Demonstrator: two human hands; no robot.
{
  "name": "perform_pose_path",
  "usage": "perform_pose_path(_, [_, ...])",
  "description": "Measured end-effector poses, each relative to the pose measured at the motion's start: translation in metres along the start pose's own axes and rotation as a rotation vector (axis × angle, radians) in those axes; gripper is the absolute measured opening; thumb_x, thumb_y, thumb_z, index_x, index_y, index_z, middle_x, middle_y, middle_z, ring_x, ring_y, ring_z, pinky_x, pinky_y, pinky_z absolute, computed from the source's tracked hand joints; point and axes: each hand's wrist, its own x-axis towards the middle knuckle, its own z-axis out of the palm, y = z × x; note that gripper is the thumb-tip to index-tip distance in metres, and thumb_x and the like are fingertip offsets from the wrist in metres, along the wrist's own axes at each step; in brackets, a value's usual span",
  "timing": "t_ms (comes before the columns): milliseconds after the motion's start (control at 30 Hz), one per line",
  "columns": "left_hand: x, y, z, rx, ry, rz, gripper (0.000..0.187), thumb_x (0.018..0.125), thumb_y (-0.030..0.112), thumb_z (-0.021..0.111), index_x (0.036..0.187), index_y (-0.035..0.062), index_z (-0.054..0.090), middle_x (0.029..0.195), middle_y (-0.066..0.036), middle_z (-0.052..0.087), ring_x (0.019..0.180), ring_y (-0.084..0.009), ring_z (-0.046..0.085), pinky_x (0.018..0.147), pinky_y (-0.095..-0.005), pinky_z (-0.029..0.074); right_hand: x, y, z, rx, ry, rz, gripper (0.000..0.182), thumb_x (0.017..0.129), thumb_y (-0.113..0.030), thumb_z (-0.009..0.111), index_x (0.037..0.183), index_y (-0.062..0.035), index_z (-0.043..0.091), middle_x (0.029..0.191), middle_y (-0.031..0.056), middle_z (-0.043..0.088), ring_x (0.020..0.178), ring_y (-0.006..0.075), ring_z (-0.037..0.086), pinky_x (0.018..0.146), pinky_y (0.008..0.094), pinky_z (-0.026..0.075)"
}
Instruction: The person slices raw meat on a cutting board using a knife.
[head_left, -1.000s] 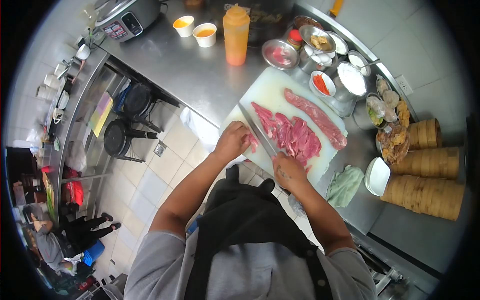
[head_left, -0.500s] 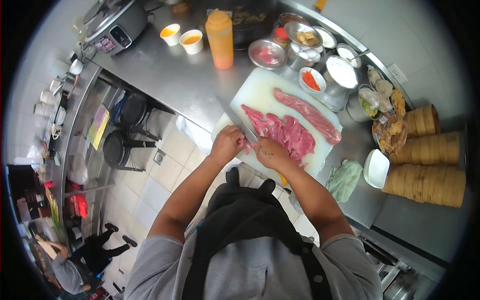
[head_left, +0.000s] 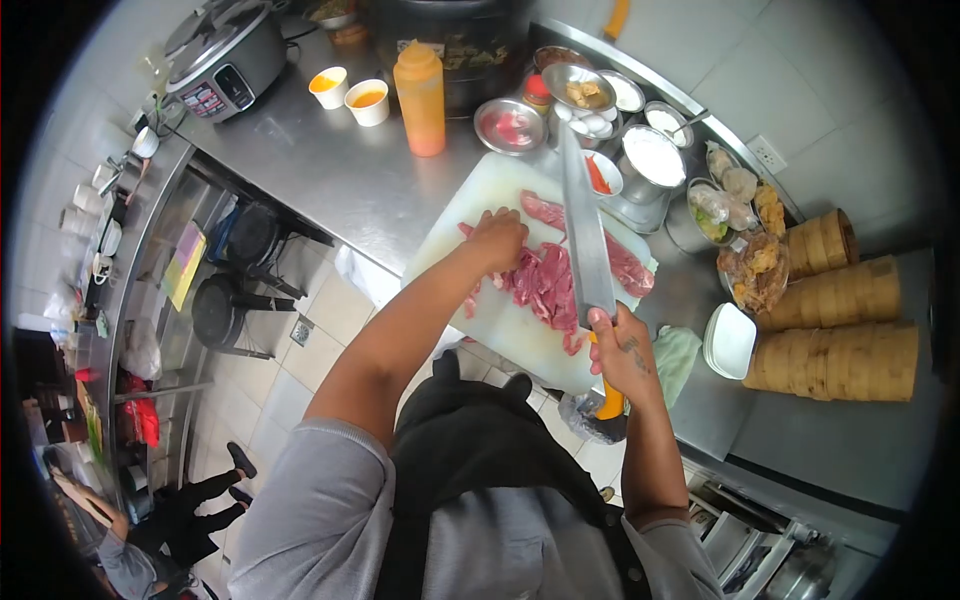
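Observation:
My right hand [head_left: 628, 355] is wrapped round the yellow handle of a long, wide-bladed knife [head_left: 588, 235], held above the right side of the white cutting board [head_left: 440, 235]. The blade points away from me and covers part of the meat behind it. My left hand [head_left: 497, 243] lies over the left end of the sliced raw meat [head_left: 545, 283], fingers curled down onto it; the fingertips are partly hidden. Behind the slices is a long uncut strip of raw meat [head_left: 630, 268], partly covered by the blade.
An orange squeeze bottle [head_left: 420, 105] and two cups [head_left: 367, 103] stand at the back left. Bowls and a tin of white powder [head_left: 655, 155] crowd the back right. A green cloth [head_left: 678, 362], white dishes [head_left: 730, 342] and bamboo steamers [head_left: 835, 362] are on the right. Another person [head_left: 165, 530] stands far left.
The knife has come up off the board and swung right in my right hand. My left hand has moved forward and right, from the board's near edge onto the slices.

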Motion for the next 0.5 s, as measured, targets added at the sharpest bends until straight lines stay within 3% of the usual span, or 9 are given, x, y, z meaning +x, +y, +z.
perform_pose_path(133, [0.002, -0.010, 0.002, -0.118, -0.065, 0.012, 0.027, 0.069, 0.017, 0.078, 0.091, 0.0056, 0.068, 0.092, -0.013, 0.067, 0.100, -0.0298, 0.062, 0.090, -0.0436, 0.047, -0.006, 0.009, -0.005, 0.127, 0.053, -0.004, 0.041, 0.102, -0.039, 0.056, 0.106, 0.0020, 0.058, 0.067, 0.0048, 0.056, 0.051, 0.0105, 0.055, 0.045, 0.0267, 0.048])
perform_pose_path(200, [-0.007, -0.014, 0.009, -0.503, 0.001, -0.098, 0.028, 0.068, 0.010, 0.077, 0.090, 0.0042, 0.063, 0.087, -0.013, 0.066, 0.085, -0.0294, 0.065, 0.076, -0.0401, 0.051, -0.008, 0.011, -0.005, 0.164, 0.070, -0.030, 0.040, 0.102, -0.038, 0.056, 0.104, 0.0013, 0.057, 0.067, 0.0049, 0.056, 0.050, 0.0104, 0.054, 0.045, 0.0266, 0.048])
perform_pose_path(233, [-0.009, -0.015, 0.013, -0.502, 0.002, -0.099, 0.028, 0.068, 0.010, 0.077, 0.090, 0.0042, 0.063, 0.087, -0.013, 0.066, 0.085, -0.0294, 0.065, 0.076, -0.0401, 0.051, -0.009, 0.010, -0.004, 0.193, 0.083, -0.057, 0.038, 0.102, -0.037, 0.056, 0.102, 0.0006, 0.057, 0.067, 0.0050, 0.056, 0.050, 0.0103, 0.054, 0.045, 0.0264, 0.047])
perform_pose_path(333, [-0.022, -0.014, 0.003, -0.510, 0.178, -0.010, 0.031, 0.066, 0.005, 0.077, 0.092, 0.0028, 0.060, 0.082, -0.012, 0.064, 0.073, -0.0231, 0.064, 0.066, -0.0351, 0.051, -0.012, -0.009, 0.000, 0.249, 0.150, -0.109, 0.036, 0.102, -0.036, 0.055, 0.101, -0.0005, 0.057, 0.067, 0.0047, 0.056, 0.049, 0.0100, 0.054, 0.046, 0.0260, 0.047])
perform_pose_path(400, [-0.035, -0.005, -0.019, -0.773, 0.210, -0.230, 0.029, 0.072, 0.003, 0.076, 0.094, 0.0021, 0.058, 0.079, -0.009, 0.063, 0.072, -0.0186, 0.063, 0.065, -0.0329, 0.052, -0.009, -0.013, 0.001, 0.257, 0.167, -0.170, 0.035, 0.102, -0.036, 0.055, 0.102, -0.0007, 0.057, 0.067, 0.0045, 0.056, 0.049, 0.0101, 0.054, 0.046, 0.0264, 0.047])
perform_pose_path(433, [-0.036, -0.010, -0.019, -0.772, 0.215, -0.234, 0.029, 0.072, 0.003, 0.076, 0.094, 0.0021, 0.058, 0.079, -0.009, 0.063, 0.072, -0.0186, 0.063, 0.065, -0.0329, 0.052, -0.008, -0.014, 0.002, 0.270, 0.193, -0.218, 0.035, 0.102, -0.036, 0.055, 0.102, -0.0009, 0.057, 0.066, 0.0043, 0.056, 0.049, 0.0102, 0.054, 0.047, 0.0268, 0.048])
perform_pose_path(500, [-0.046, -0.028, -0.018, -1.035, 0.509, -0.128, 0.025, 0.075, -0.002, 0.073, 0.093, 0.0018, 0.057, 0.077, -0.004, 0.059, 0.069, -0.0110, 0.056, 0.063, -0.0273, 0.049, -0.005, -0.017, 0.005, 0.251, 0.203, -0.249, 0.037, 0.103, -0.037, 0.054, 0.102, 0.0000, 0.058, 0.069, 0.0044, 0.059, 0.052, 0.0101, 0.056, 0.049, 0.0273, 0.049])
